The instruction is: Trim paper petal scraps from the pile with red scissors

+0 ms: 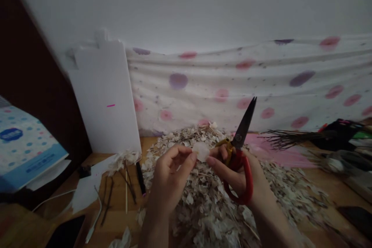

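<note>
Your left hand (170,180) pinches a pale papery flake (201,151) between thumb and fingertips; your right hand (238,176) grips red-handled scissors (243,130), blades closed, over a large heap of flakes (290,197), much left.

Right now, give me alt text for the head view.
The left hand pinches a white flake above a heap of pale flakes, while the right hand holds red-handled scissors, blades pointing up.
</note>
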Action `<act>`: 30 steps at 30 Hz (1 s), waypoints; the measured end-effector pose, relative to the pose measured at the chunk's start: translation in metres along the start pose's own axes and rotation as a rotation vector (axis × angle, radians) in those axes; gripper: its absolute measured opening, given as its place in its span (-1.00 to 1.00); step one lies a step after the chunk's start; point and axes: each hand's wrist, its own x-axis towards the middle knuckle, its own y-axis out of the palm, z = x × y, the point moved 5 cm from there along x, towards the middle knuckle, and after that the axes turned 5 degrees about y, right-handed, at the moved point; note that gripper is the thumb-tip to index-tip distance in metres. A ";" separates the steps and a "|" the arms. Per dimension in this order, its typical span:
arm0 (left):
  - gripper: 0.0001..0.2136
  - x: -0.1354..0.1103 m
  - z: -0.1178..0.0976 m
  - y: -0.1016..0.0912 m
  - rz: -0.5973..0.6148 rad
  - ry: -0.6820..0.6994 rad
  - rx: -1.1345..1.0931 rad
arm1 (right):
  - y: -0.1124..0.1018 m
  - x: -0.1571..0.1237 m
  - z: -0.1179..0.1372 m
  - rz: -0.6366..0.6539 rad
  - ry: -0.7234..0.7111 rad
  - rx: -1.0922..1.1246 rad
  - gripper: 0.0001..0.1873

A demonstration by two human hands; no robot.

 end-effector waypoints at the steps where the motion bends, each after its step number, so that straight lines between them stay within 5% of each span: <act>1: -0.84 0.000 0.000 0.002 0.017 -0.005 -0.007 | 0.001 0.000 -0.001 -0.011 -0.004 -0.010 -0.60; 12: -0.88 -0.001 0.003 0.013 0.036 0.001 -0.009 | -0.001 -0.002 -0.011 0.001 0.012 0.035 -0.60; 18: -0.88 -0.004 -0.007 0.003 -0.303 0.196 -0.087 | 0.003 0.000 -0.019 0.225 -0.083 0.254 -0.27; 24: -0.93 -0.014 -0.022 -0.006 -0.480 0.477 0.099 | 0.020 -0.014 -0.026 0.408 -0.111 -0.111 -0.27; 30: -0.93 -0.018 -0.024 -0.004 -0.525 0.542 0.133 | 0.035 -0.022 -0.011 0.425 -0.137 -0.330 -0.07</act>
